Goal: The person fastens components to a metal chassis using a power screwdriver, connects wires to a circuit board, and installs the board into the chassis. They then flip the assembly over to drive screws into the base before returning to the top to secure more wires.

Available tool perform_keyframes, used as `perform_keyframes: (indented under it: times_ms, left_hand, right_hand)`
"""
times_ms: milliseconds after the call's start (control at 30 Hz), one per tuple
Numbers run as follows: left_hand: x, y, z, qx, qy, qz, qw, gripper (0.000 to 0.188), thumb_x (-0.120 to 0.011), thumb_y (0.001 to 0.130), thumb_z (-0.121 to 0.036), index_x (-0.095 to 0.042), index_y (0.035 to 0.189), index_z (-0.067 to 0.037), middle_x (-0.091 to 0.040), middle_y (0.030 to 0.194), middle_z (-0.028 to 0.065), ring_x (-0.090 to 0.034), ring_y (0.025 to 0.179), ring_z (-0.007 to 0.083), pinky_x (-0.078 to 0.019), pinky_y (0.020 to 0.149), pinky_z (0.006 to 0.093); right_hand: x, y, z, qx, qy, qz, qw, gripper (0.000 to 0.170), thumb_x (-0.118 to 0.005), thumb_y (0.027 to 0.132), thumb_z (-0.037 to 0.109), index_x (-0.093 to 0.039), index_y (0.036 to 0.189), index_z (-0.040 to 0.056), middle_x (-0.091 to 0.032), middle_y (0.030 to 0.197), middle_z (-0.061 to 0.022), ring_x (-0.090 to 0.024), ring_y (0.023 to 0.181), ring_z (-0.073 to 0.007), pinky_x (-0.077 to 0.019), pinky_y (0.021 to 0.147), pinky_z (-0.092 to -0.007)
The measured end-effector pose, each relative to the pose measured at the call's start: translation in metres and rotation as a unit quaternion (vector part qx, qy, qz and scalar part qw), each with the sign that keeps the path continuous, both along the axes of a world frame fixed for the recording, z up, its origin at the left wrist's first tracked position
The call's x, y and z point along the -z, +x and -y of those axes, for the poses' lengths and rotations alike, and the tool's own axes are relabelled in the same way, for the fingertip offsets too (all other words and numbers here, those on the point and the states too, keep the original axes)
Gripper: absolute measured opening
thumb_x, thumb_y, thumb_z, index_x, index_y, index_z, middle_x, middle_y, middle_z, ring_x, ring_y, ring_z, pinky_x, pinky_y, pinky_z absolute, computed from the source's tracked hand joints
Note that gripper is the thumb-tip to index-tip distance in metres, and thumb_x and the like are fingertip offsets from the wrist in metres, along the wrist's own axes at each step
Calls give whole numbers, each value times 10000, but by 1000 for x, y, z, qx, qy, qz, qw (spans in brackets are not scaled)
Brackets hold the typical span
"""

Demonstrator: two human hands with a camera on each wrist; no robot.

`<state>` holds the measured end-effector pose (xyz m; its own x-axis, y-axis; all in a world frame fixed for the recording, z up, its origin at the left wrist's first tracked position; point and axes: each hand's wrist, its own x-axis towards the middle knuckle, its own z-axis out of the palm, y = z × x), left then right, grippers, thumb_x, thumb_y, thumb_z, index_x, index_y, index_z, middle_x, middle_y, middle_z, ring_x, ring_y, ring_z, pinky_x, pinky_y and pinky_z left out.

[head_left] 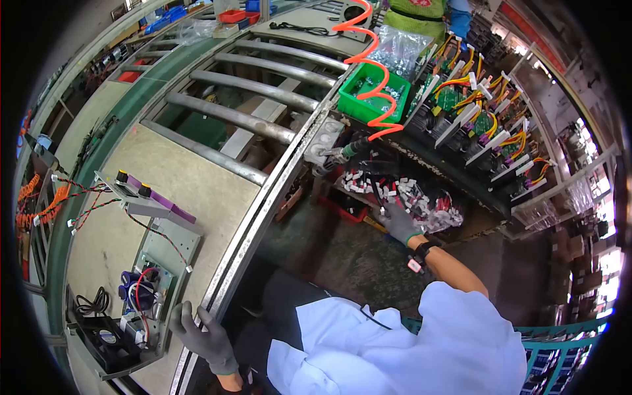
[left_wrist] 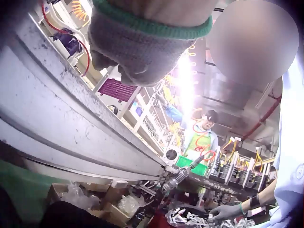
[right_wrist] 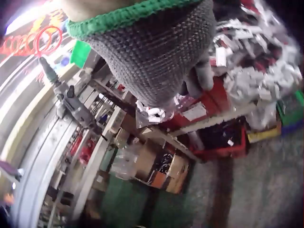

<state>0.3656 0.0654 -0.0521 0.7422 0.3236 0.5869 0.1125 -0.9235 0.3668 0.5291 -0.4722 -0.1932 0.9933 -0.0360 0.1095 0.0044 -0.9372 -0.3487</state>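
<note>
My gloved left hand (head_left: 207, 339) is at the bench's front rail, fingers spread and loosely bent, with nothing in it. Just beyond its fingertips lies a grey metal chassis (head_left: 178, 243) with a black fan (head_left: 108, 342), a blue coil (head_left: 138, 286) and wires. A bracket with a purple strip (head_left: 161, 201) stands at the chassis's far end. On the other side, my gloved right hand (head_left: 400, 224) reaches over a heap of cables with white connectors (head_left: 421, 197). Its fingers point into the near edge of the heap, their tips partly hidden; no held piece shows.
A power screwdriver (head_left: 349, 150) hangs on an orange coiled hose (head_left: 375, 92) beside a green bin (head_left: 374, 92) of small parts. Circuit boards with yellow wires (head_left: 474, 99) stand in a row at the right. Metal rollers (head_left: 230, 118) continue beyond the bench. Cardboard boxes (right_wrist: 152, 164) sit below.
</note>
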Motion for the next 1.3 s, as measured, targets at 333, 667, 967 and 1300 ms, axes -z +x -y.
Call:
perform_keyframes:
  times_ms: [333, 667, 967, 1300]
  left_hand:
    - [11, -6, -8, 2, -48, -3, 999, 259, -630, 949, -34, -611, 1202, 17, -554, 1210, 197, -580, 1113, 376, -498, 909, 461]
    - [13, 12, 23, 62, -90, -8, 994, 268, -627, 934, -3, -608, 1202, 2, -536, 1226, 197, -587, 1089, 368, -522, 863, 432]
    - [12, 28, 61, 120, -91, -14, 989, 242, -642, 879, 17, -649, 1120, -4, -593, 1092, 178, -595, 1001, 356, -501, 841, 438]
    - [12, 34, 53, 123, -94, -27, 988, 231, -618, 890, 47, -650, 1115, 7, -590, 1102, 179, -601, 1013, 344, -509, 852, 422]
  right_hand:
    - [-35, -12, 28, 283, -17, -226, 932, 682, -700, 830, 472, -618, 1289, -26, -679, 1212, -290, -658, 1154, -392, -516, 981, -471]
    - [2, 31, 17, 149, 313, -81, 935, 311, -639, 954, 124, -621, 1212, -47, -706, 844, -141, -698, 641, -182, -537, 553, -329]
    - [65, 100, 60, 307, 106, 25, 946, 449, -763, 867, 314, -600, 1171, 27, -720, 924, -166, -718, 861, -316, -550, 762, -446]
    - [-9, 77, -35, 208, 71, -36, 975, 431, -719, 879, 385, -644, 1136, 47, -713, 1025, -209, -686, 965, -380, -527, 851, -442]
